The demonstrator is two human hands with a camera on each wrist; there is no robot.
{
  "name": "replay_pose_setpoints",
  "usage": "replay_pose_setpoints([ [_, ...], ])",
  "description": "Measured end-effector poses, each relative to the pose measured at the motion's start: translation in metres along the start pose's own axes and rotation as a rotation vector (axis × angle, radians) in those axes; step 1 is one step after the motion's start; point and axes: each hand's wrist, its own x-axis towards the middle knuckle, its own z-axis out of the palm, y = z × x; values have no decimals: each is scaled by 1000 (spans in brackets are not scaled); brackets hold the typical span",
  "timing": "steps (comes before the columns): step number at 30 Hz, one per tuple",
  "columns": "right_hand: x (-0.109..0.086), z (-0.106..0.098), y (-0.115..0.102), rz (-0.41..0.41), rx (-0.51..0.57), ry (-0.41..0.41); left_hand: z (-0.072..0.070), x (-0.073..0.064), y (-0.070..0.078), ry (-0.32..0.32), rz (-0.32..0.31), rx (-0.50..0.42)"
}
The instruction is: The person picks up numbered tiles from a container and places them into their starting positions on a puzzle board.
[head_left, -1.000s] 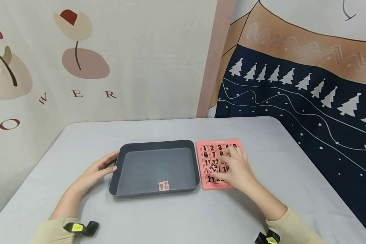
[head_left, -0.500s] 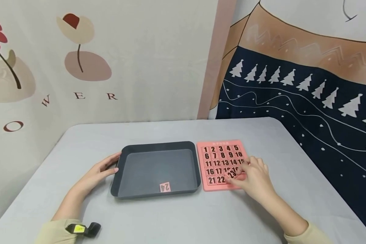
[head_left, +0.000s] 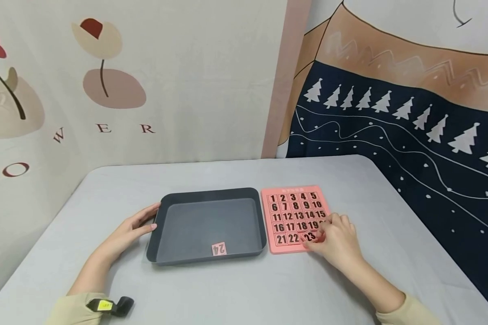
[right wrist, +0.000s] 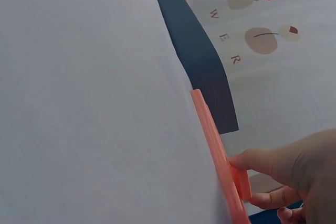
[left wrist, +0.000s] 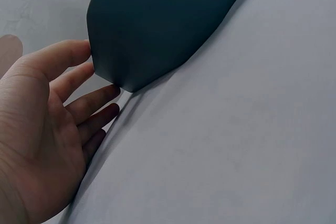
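Note:
My right hand [head_left: 340, 239] pinches a pink number tile marked 23 [head_left: 310, 236] between thumb and fingers, over the bottom row of the pink number board [head_left: 273, 249]. In the right wrist view the tile [right wrist: 242, 184] is slightly tilted against the board's face [right wrist: 214, 142]. Tiles 1 to 19, 21 and 22 can be read in rows; the spot beyond 19 is partly behind my fingers. My left hand [head_left: 126, 232] rests its fairly straight fingers against the left wall of the grey tray [head_left: 152, 241]. Fingertips [left wrist: 111, 92] touch the tray's outer side [left wrist: 152, 30] in the left wrist view.
A loose tile marked 24 [head_left: 218, 248] lies upside down inside the tray near its front wall. The tray and board stand side by side on a white-covered table [head_left: 211, 293]. Printed curtains [head_left: 211, 81] hang behind and to the right.
The right hand has carried tile 23 from over the board's left-middle to the right and down to the bottom row, beside 22. The left hand stays at the tray.

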Motion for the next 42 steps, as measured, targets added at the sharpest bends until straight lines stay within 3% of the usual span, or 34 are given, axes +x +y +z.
replay_pose_setpoints([
  [17,0,13,5,10,69,-46,0,2,-1,2,0,-1],
  [25,5,-7,-2,-17,44,-78,1,1,-1,5,6,1],
  [34,31,-25,-28,-259,142,-47,1,0,0,7,3,-4],
  [42,59,-14,-56,-509,241,-159,2,0,0,8,-8,7],
])
